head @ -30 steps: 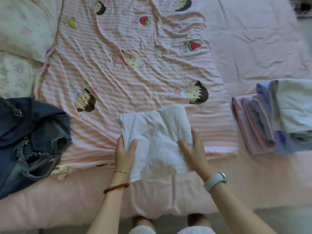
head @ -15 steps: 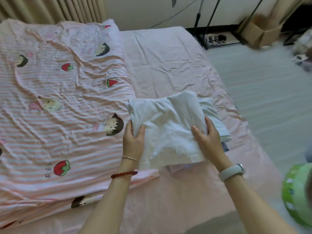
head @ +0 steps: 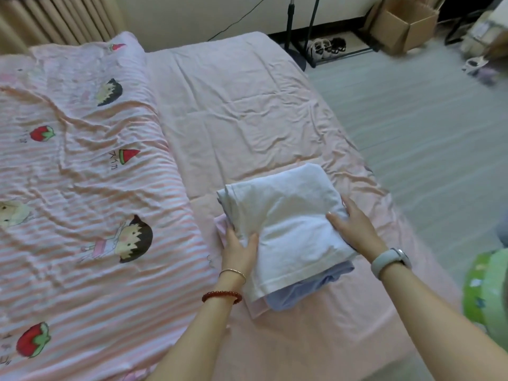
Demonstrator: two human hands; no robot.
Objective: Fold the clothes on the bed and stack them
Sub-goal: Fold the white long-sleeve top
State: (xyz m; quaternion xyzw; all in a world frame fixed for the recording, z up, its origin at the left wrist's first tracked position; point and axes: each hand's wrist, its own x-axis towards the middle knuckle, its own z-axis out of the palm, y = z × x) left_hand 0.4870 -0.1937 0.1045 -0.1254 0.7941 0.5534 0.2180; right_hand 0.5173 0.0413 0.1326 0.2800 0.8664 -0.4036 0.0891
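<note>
Lying folded on top of the stack of clothes [head: 299, 294] near the right edge of the bed [head: 233, 111]: white garment [head: 286, 224]. Gripping the left edge of the white garment: left hand [head: 239, 250], thumb curling over the top of the cloth, fingers tucking under the edge beside the stack. Resting on the right side of the white garment: right hand [head: 351, 225], thumb lying on the top surface, fingers wrapping down around the right edge, clamping the cloth. Showing beneath the white garment at the near edge of the stack: a blue folded piece [head: 308, 290] and a pink folded piece [head: 257, 310], both sticking out toward the viewer. Covering the left part of the bed: striped pink blanket [head: 90, 204] with cartoon figures, strawberries and a watermelon slice, lying just beside the stack. Circling the left wrist: red bead bracelet [head: 222, 296] and a thin gold bangle [head: 233, 271]. Circling the right wrist: grey wristband [head: 390, 261]. Standing on the floor beyond the bed: cardboard box [head: 404, 26], shoes [head: 327, 46] on a low rack. Appearing at the right frame edge: green patterned object [head: 486, 292], identity not discernible.
</note>
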